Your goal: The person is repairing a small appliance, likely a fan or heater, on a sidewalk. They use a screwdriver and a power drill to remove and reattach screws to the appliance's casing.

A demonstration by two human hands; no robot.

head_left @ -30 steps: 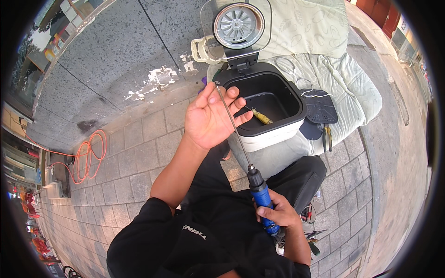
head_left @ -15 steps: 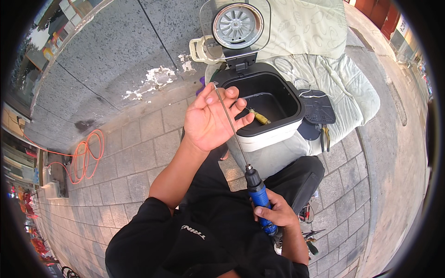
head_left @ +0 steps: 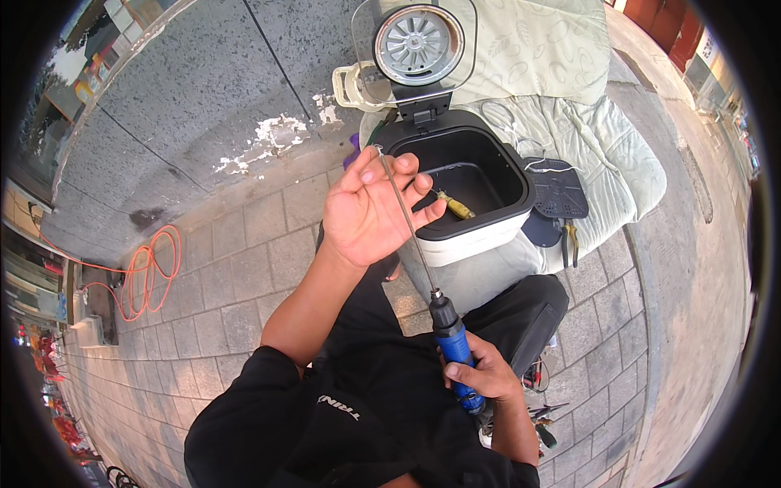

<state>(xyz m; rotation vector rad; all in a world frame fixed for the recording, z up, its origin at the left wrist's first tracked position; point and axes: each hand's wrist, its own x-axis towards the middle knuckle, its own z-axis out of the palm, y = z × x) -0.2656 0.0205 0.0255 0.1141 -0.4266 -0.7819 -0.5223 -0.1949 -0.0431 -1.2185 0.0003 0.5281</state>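
Observation:
My right hand [head_left: 484, 372] is wrapped round the blue body of an electric screwdriver [head_left: 455, 346], held low in front of my black shirt. Its long thin metal bit [head_left: 412, 229] slants up and left across the fingers of my left hand [head_left: 351, 218]. That hand is palm up, thumb and forefinger closed at the bit's upper end, the other fingers loosely curled. Something small and shiny is at the tip, too small to name. Just beyond stands a white appliance with a black basin [head_left: 488, 163], partly hidden by my fingers. A yellow-handled tool [head_left: 458, 206] lies inside it.
The appliance's raised lid carries a round metal fan disc [head_left: 416, 45]. A pale green quilted pad [head_left: 626, 154] lies beneath. On it are a black perforated plate [head_left: 557, 193] and pliers [head_left: 571, 244]. An orange cord [head_left: 146, 281] lies by the grey wall; tools [head_left: 543, 423] sit beside my right forearm.

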